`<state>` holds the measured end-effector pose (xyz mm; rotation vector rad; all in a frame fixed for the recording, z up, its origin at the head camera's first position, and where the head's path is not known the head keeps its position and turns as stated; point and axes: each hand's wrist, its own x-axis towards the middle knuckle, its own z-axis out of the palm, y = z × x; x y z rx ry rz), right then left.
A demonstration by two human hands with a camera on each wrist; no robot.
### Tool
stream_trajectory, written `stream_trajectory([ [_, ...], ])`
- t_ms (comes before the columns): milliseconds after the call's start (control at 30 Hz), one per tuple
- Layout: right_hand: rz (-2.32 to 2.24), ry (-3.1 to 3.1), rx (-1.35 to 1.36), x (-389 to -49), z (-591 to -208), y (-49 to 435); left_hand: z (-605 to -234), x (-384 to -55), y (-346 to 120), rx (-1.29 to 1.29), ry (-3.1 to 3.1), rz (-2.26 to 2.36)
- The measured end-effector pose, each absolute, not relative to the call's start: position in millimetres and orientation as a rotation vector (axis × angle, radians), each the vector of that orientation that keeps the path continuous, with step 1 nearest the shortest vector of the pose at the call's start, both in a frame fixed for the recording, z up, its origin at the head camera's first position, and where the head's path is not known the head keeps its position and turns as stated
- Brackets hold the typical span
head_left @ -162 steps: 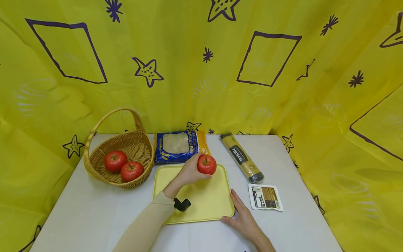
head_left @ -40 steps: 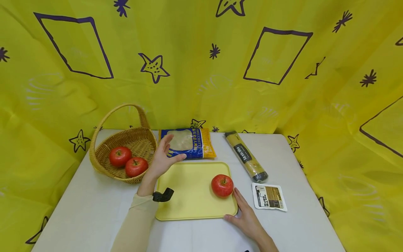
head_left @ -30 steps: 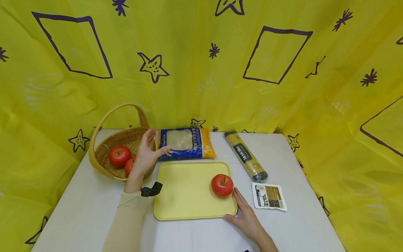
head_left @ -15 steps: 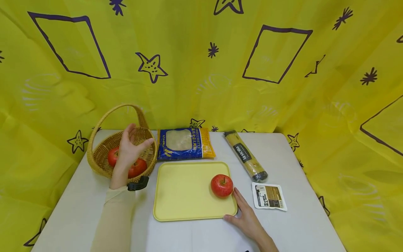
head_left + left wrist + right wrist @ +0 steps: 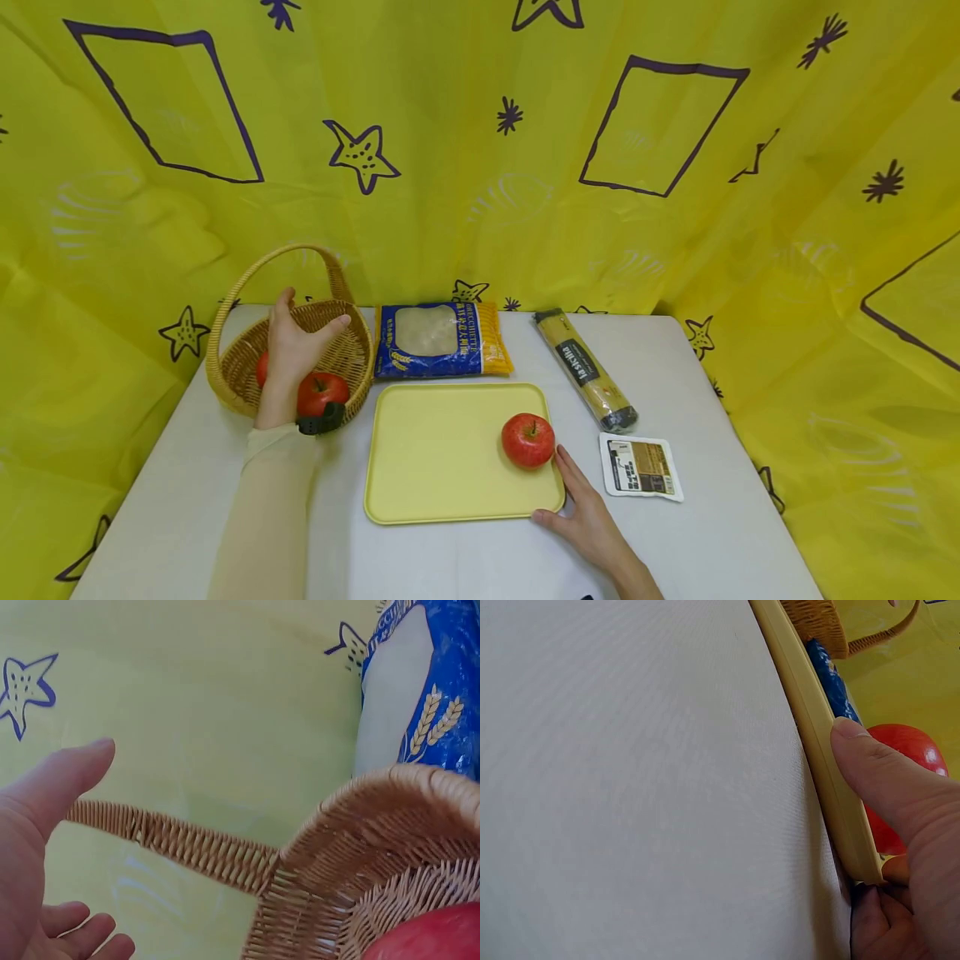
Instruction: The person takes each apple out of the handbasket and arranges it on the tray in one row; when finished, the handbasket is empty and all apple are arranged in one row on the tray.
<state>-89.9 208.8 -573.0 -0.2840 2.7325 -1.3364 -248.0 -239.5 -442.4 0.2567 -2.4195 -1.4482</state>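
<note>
Nearer apple (image 5: pixel 322 388), left of frame: lay in basket (image 5: pixel 365 377); seemed firm, slippery, best cupped round its sides. Left grip (image 5: pixel 292 346): spread over basket. Right grip (image 5: pixel 591 518): pinched tray (image 5: pixel 435 450) corner, lower centre.

Red apple (image 5: pixel 528 442), pale yellow tray (image 5: pixel 442 454)

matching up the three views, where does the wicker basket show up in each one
Head: wicker basket left of centre.
Left wrist: basket at lower right, cut off by the frame.
Right wrist: basket at the top, right of centre, cut off.
Shared landmark: blue orecchiette bag, visible in all three.
</note>
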Motion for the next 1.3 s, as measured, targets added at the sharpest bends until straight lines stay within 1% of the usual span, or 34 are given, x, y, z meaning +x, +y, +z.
stream_trajectory([
  [633,-1.333,2.736,-0.282,-90,-574,208,-454,-263,-264,0.614,-2.567,-1.348],
  [1000,-1.342,2.731,-0.289,-89,-572,209,-468,-260,-271,0.851,-2.767,-1.064],
  [1300,-1.336,2.748,-0.304,-89,-573,210,-470,-254,-270,0.939,-2.768,-1.066],
])
